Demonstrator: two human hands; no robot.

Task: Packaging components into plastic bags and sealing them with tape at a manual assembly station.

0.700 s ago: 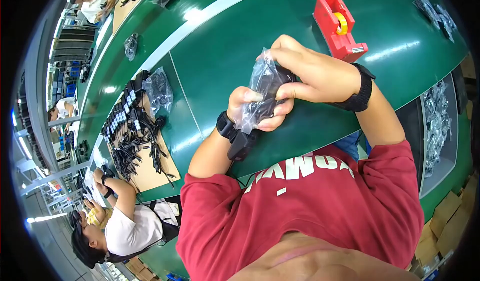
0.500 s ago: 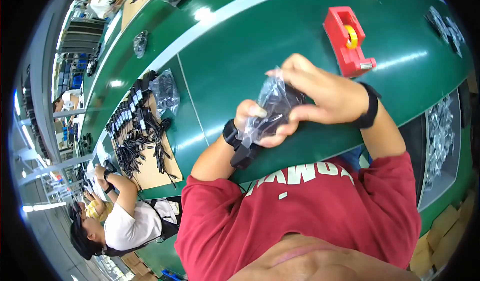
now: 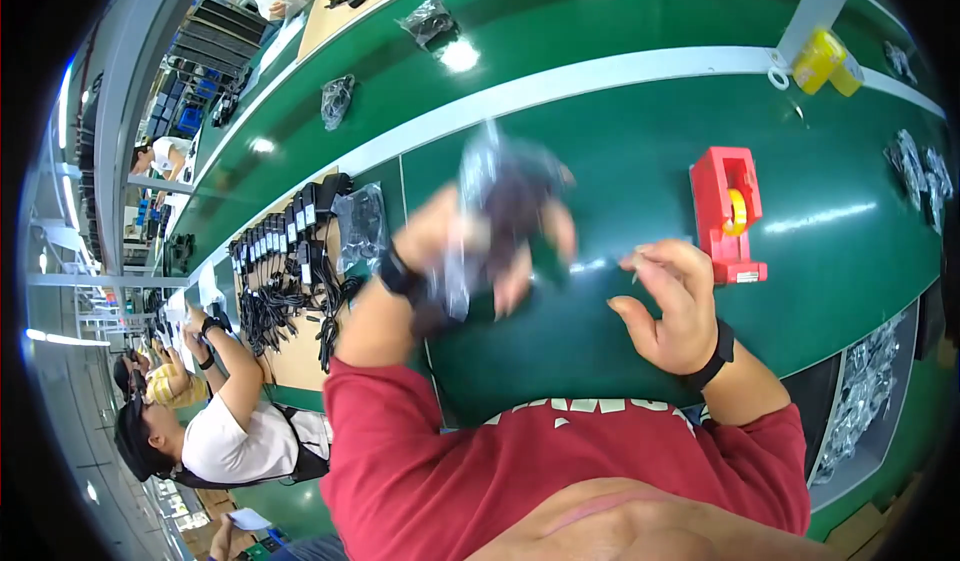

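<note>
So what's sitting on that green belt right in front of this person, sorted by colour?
Red: 1, the tape dispenser
Yellow: 1, the yellow roll on the grey post
Clear: 3, the blurred bagged item in the left hand, and two bagged items farther up the belt
Total: 5

The right hand holds nothing.

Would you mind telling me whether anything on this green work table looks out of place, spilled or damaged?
Nothing stands out. The left hand holds a clear bag with a dark item, blurred by motion, and the right hand is open beside it. The red tape dispenser stands upright on the green table.
</note>
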